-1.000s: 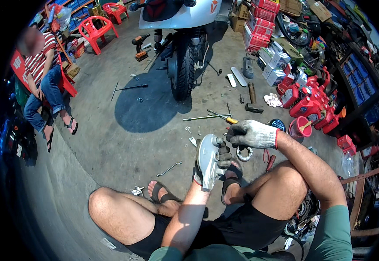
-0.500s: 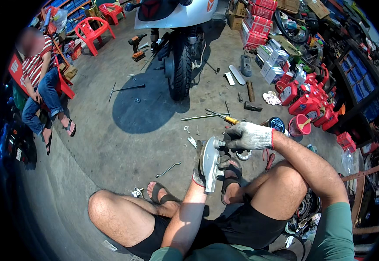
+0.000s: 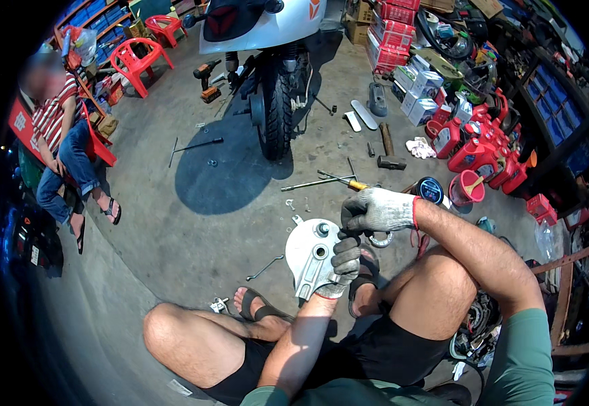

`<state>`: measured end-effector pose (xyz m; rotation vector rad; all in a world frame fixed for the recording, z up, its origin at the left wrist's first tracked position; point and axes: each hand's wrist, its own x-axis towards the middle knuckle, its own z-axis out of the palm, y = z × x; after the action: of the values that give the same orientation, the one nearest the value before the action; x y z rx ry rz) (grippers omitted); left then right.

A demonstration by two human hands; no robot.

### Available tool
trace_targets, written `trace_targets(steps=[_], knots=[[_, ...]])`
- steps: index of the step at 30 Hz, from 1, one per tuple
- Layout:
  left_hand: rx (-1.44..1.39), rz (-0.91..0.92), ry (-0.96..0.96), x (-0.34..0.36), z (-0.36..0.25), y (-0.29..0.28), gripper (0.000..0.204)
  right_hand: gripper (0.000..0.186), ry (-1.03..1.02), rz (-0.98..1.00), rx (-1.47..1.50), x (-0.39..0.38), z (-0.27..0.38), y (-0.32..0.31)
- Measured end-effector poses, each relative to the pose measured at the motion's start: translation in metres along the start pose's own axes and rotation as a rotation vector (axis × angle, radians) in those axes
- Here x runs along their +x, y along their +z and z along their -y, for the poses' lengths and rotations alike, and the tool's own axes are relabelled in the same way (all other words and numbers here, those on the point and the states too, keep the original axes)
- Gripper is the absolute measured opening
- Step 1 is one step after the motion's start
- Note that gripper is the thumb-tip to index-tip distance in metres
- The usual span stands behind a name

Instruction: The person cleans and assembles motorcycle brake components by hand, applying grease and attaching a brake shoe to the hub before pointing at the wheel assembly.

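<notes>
My left hand (image 3: 346,262), in a grey-palmed work glove, grips the right edge of a silver drum brake plate (image 3: 302,254). The plate is roughly round, with a ribbed arm at its lower end, a hole in the middle and a bolt-like stud near the top. Its broad face is turned up toward me, above the floor between my feet. My right hand (image 3: 379,210), gloved too, is bent over just above my left knuckles, beside the plate's upper right edge. Its fingertips are closed together; whatever they pinch is hidden.
A scooter's rear wheel (image 3: 277,111) stands ahead. Right of it lie a hammer (image 3: 391,161) and a yellow-handled screwdriver (image 3: 357,185). A bent rod (image 3: 264,268) lies left of the plate. A red bucket (image 3: 467,189) and red jugs stand at right. A person (image 3: 64,142) sits at left.
The brake plate has turned from nearly edge-on to broad face up, tipped left. My left hand has rotated with it. My right hand has left the plate's stud and shifted slightly.
</notes>
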<state>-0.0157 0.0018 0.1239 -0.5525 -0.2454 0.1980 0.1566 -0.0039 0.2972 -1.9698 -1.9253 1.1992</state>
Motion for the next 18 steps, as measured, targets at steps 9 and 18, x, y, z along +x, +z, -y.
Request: trace_targets(steps=[9, 18], knots=[[0.066, -0.024, -0.035, 0.002, 0.005, -0.003, 0.045, 0.026, -0.023, -0.032, -0.049, -0.001, -0.004, 0.001], [0.102, -0.079, 0.006, -0.005, 0.004, 0.0, 0.045, 0.045, -0.057, -0.018, -0.098, 0.005, -0.004, 0.006]])
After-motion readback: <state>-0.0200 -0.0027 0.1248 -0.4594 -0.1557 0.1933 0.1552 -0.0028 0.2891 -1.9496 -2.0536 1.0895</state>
